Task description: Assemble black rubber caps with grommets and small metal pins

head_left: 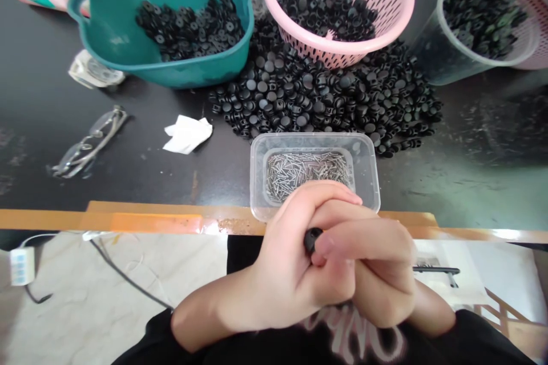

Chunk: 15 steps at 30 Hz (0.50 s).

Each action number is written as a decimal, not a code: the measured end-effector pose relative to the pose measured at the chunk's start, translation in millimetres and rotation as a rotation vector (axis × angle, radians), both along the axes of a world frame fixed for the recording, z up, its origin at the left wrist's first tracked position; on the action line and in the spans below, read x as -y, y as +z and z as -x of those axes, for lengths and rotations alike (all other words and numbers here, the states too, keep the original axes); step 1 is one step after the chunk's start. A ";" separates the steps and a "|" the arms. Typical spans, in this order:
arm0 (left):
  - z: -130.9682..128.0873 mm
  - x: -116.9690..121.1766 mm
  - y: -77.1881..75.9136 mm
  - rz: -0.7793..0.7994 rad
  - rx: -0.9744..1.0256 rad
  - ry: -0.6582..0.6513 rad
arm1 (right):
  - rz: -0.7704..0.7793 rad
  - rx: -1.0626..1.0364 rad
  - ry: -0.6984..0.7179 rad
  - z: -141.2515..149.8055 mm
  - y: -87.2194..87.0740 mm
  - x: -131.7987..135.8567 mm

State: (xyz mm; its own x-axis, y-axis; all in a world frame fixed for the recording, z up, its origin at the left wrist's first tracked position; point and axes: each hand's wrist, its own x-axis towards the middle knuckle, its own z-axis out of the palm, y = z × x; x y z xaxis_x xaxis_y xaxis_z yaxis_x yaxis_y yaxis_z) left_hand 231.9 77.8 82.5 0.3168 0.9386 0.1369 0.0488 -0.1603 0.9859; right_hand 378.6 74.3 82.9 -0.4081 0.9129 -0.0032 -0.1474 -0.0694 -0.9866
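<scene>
Both hands are together over the table's front edge. My left hand [286, 265] is curled around a small round black plastic piece [313, 238], which shows between its fingers. From the right, my right hand [381, 265] closes in with bent fingers, its fingertips pressed together against that piece; whatever they pinch is hidden. Just beyond the hands is a clear plastic tub [366, 174] with many small metal springs [295, 171] in it. A heap of black plastic buttonlike parts [308, 97] lies behind the tub.
A teal basin [171, 71], a pink basket [338, 43] and a clear bucket [445, 63] hold more black parts at the back. Glasses [92, 140], a white paper scrap [187, 134] and a whitish round object [95, 70] lie at left. Orange-brown tape [158, 221] runs along the table edge.
</scene>
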 end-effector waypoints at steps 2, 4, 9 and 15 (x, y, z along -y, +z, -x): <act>-1.3 -1.5 -0.2 -0.020 0.005 0.003 | -0.183 -0.004 -0.011 2.0 -2.5 1.5; -1.4 -4.4 -1.1 -0.035 -0.009 0.009 | -0.263 0.022 -0.034 2.3 -4.2 -0.2; 18.6 -24.5 -3.7 -0.088 -0.090 -0.046 | -0.032 0.083 -0.081 -7.2 -2.7 -37.0; 84.2 -117.3 0.3 -0.375 -0.615 0.458 | -0.426 0.636 -0.239 -26.8 -2.8 -132.8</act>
